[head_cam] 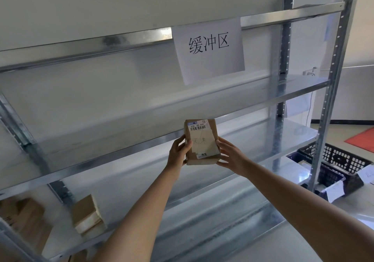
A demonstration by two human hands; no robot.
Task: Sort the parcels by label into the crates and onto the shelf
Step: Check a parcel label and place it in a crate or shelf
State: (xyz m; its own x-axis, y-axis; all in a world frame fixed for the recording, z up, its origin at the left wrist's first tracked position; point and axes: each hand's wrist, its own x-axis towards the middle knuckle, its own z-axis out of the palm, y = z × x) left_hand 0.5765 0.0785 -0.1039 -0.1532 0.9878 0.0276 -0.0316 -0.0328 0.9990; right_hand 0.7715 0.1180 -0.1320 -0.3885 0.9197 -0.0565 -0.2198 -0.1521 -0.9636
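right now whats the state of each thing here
parcel: held up at the shelf, label facing the camera
left hand: grips the parcel's left side
right hand: holds its right side
paper sign: hangs from a shelf rail
black crates: on the floor, open-topped

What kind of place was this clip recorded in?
Probably a parcel sorting or storage room: a galvanised metal shelving rack with a printed paper sign, black plastic lattice crates on the floor, and a brown cardboard parcel with a barcode label.
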